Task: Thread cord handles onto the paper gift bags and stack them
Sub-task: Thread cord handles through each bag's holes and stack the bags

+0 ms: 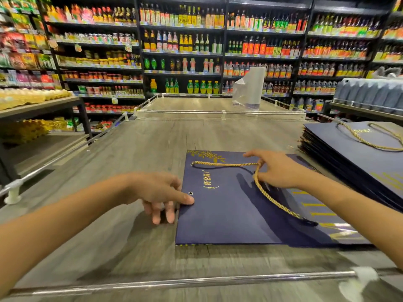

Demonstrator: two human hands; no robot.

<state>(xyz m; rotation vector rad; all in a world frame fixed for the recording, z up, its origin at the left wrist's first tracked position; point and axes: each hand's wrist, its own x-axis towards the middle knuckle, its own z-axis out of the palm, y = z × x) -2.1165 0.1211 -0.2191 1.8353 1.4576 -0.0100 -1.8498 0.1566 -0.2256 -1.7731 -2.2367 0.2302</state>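
The right grip (281, 171) pinches the gold cord (224, 164) over the navy bag (229, 219); the left grip (157, 190), unclenched, presses its edge.

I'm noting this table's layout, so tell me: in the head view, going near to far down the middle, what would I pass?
Near to far: front edge rail → navy gift bag → clear divider → roll of plastic bags → bottle shelves.

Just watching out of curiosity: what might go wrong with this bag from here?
The loose end of the gold cord lies far from the empty eyelet, so it may snag or miss. The left hand only presses the bag at its edge; a tug by the right hand could slide it.
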